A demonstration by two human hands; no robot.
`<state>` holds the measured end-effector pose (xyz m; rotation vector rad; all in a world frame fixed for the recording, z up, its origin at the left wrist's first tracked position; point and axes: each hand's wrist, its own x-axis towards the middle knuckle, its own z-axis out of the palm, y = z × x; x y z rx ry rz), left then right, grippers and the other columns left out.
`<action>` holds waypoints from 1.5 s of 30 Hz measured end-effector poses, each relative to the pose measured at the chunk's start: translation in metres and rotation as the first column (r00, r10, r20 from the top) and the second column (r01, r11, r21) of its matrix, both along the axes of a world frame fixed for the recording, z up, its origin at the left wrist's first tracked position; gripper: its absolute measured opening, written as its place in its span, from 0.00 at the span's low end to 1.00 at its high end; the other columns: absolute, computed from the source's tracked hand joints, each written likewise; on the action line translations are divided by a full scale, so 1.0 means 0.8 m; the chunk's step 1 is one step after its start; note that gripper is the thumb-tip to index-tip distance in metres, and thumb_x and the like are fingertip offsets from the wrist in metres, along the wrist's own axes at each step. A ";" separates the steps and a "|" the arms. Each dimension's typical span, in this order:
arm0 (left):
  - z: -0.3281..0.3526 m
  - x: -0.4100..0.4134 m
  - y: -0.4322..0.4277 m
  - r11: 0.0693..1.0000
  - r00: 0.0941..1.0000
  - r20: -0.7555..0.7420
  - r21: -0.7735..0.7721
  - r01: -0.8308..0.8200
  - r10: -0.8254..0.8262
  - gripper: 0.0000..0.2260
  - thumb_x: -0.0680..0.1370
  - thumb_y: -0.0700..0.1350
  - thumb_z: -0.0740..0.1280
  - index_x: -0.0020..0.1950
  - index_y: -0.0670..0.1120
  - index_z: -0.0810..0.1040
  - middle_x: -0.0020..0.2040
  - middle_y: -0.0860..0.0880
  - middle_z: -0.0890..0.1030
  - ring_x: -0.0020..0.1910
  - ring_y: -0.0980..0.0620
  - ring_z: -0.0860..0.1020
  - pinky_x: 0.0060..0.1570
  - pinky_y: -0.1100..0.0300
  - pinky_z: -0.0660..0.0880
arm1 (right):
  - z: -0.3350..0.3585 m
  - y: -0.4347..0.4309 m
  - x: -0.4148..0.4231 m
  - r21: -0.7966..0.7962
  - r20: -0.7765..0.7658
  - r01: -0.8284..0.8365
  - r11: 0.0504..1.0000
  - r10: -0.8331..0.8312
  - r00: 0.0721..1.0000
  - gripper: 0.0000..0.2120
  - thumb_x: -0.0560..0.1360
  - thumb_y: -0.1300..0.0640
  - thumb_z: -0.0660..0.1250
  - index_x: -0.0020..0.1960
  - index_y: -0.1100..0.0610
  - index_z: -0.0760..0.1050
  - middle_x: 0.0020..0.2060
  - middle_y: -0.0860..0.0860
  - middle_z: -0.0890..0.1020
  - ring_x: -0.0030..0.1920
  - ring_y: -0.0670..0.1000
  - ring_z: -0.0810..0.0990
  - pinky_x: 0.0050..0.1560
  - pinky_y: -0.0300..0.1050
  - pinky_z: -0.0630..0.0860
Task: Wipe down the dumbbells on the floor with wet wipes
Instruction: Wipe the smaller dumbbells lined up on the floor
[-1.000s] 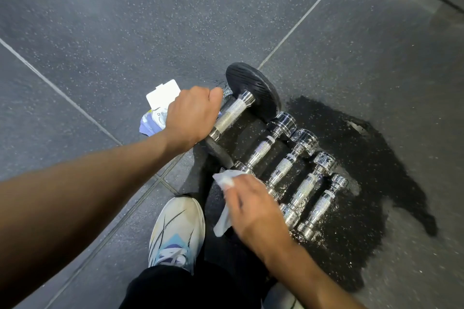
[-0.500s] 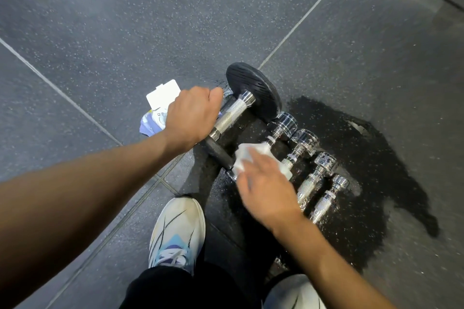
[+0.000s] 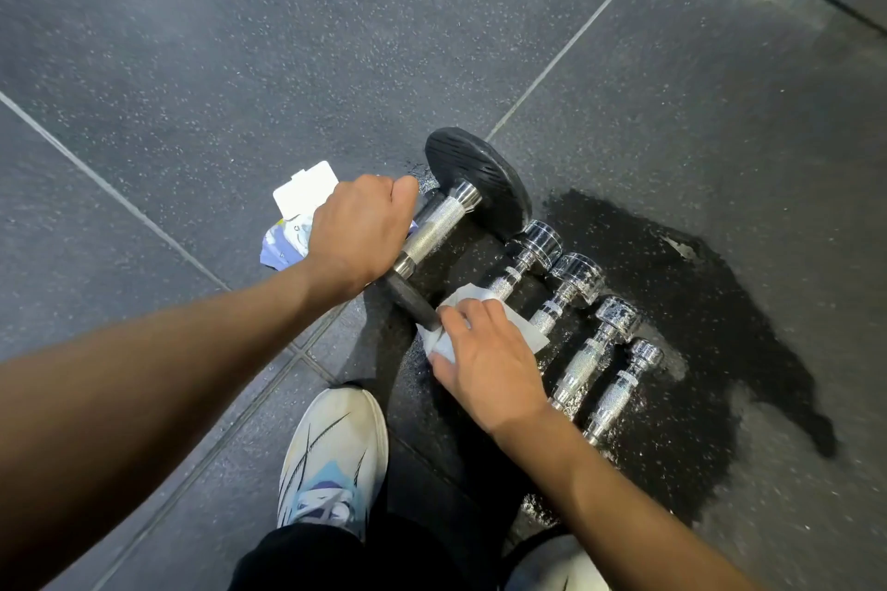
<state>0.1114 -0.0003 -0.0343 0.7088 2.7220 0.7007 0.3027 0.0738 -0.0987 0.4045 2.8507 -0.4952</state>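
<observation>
Where floor (image 3: 696,302) lies wet, right fingers (image 3: 475,317) clutch wipe (image 3: 521,329); left fingers (image 3: 379,194) curled, hold hidden.

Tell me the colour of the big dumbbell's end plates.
Black end plates, seen best in the head view.

Wipes pack (image 3: 293,226): part hidden behind L grip (image 3: 357,235). Near ends, 2 chrome dumbbells (image 3: 576,276): under wipe (image 3: 521,326) and R grip (image 3: 485,362).

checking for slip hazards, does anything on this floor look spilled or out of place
Yes: a dark wet patch spreads over the floor under and right of the four chrome dumbbells, glinting with droplets, like spilled liquid. The black dumbbell the left hand grips and the wipe under the right hand look normal.
</observation>
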 end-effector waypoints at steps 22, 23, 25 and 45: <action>0.000 -0.002 0.001 1.000 1.000 0.011 0.006 -0.009 0.009 0.18 0.79 0.49 0.51 0.32 0.44 0.67 0.33 0.44 0.74 0.37 0.37 0.71 0.37 0.48 0.69 | 0.005 0.022 -0.007 -0.140 0.011 0.011 0.990 -0.009 1.000 0.28 0.74 0.40 0.71 0.72 0.47 0.72 0.66 0.47 0.70 0.68 0.53 0.63 0.61 0.47 0.59; 0.000 -0.002 0.001 1.000 1.000 0.016 0.012 -0.019 0.019 0.18 0.79 0.49 0.51 0.32 0.44 0.67 0.32 0.44 0.74 0.37 0.37 0.72 0.37 0.48 0.69 | 0.009 0.024 0.003 -0.137 0.014 0.033 0.990 -0.032 0.999 0.29 0.75 0.41 0.70 0.73 0.47 0.70 0.67 0.48 0.70 0.68 0.53 0.64 0.61 0.47 0.58; -0.001 -0.003 0.001 0.999 0.999 0.023 0.015 -0.038 0.038 0.19 0.78 0.50 0.51 0.31 0.43 0.68 0.32 0.43 0.74 0.37 0.37 0.72 0.36 0.49 0.67 | 0.015 0.023 0.020 -0.070 0.056 0.097 0.993 -0.093 0.994 0.29 0.77 0.40 0.67 0.74 0.47 0.66 0.66 0.48 0.71 0.66 0.53 0.66 0.63 0.49 0.57; 0.000 -0.001 0.002 0.998 0.998 0.021 -0.001 -0.063 0.063 0.21 0.80 0.51 0.52 0.29 0.44 0.65 0.30 0.43 0.72 0.32 0.44 0.68 0.33 0.51 0.60 | 0.011 0.000 0.030 -0.103 -0.035 0.237 0.966 -0.242 0.970 0.24 0.76 0.42 0.69 0.67 0.48 0.66 0.56 0.45 0.77 0.62 0.50 0.68 0.63 0.48 0.61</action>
